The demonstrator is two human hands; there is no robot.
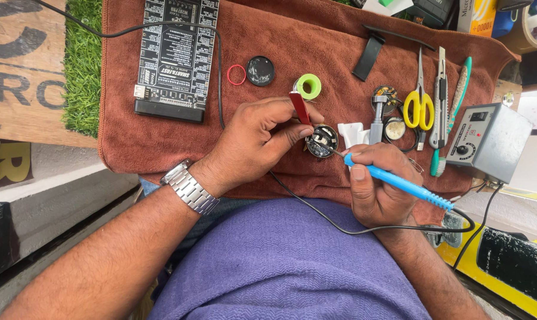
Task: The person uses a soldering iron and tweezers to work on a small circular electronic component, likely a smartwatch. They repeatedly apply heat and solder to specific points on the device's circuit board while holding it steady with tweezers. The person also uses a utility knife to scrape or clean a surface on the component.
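Carefully, the left hand (pixel 253 142) pinches red-handled tweezers (pixel 300 107) over a small round black device (pixel 322 141) while the right hand (pixel 378 186), gripping a blue-handled soldering iron (pixel 399 184), should touch only the joint.

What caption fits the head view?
Left hand steadies a round circuit module while right hand applies a blue soldering iron over a brown cloth.

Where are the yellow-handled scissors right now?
In the head view, the yellow-handled scissors lie on the brown cloth at the upper right, between a small round part and a utility knife.
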